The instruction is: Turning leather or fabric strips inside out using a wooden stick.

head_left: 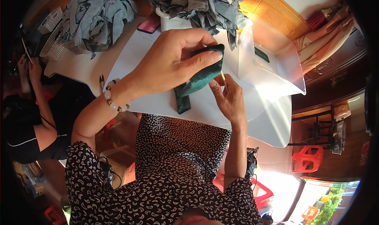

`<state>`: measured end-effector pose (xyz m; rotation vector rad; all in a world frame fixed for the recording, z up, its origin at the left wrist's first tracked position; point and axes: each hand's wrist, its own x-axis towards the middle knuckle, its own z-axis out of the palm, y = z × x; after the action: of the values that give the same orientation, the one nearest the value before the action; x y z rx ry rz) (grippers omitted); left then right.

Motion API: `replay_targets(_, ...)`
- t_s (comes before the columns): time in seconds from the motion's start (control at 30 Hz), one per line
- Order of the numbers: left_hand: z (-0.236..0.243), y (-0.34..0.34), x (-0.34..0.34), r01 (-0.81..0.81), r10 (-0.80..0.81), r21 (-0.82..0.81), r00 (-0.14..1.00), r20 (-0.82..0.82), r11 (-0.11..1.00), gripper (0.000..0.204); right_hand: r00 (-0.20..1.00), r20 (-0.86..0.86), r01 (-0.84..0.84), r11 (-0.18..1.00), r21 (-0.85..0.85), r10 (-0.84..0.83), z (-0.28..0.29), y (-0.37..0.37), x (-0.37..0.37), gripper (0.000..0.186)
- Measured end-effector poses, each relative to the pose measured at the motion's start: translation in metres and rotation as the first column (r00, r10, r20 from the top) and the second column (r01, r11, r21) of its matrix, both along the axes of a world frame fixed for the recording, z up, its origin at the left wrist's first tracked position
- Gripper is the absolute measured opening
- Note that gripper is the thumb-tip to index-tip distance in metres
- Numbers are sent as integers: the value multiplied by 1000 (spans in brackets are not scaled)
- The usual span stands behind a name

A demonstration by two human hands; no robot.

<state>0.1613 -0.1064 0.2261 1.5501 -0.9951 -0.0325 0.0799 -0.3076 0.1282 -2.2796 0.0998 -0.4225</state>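
Observation:
A dark green velvety cloth piece is pinched in my left hand, its thumb lying on top and the fingers folded behind it. One narrow end of the cloth hangs down over the white tabletop. Close against the cloth's right side, my right hand is closed with thumb and fingertips around a thin pale stick. The stick's upper end points up at the cloth; whether it goes inside is hidden.
Two heaps of grey cloth strips, one at far left and one at far centre, border the work area. Between them lies a phone. A white plastic bin with a green piece inside stands right. At left, a co-worker sits.

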Motion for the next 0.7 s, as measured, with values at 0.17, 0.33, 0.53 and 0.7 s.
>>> replay_targets(0.17,3,-2,10,194,-172,74,956,-237,978,21,997,46,-49,982,-184,59,-45,-36,28,25)
replay_targets(0.33,-12,-14,24,244,-211,120,948,-237,962,21,996,92,-24,990,137,11,-49,-24,39,42)
replay_targets(0.53,-49,-21,44,212,-169,143,949,-266,967,21,947,202,-321,755,572,250,-21,40,13,41)
replay_targets(0.7,-65,-3,76,16,44,187,949,-311,982,25,966,-147,-36,672,740,213,-20,52,-16,32)
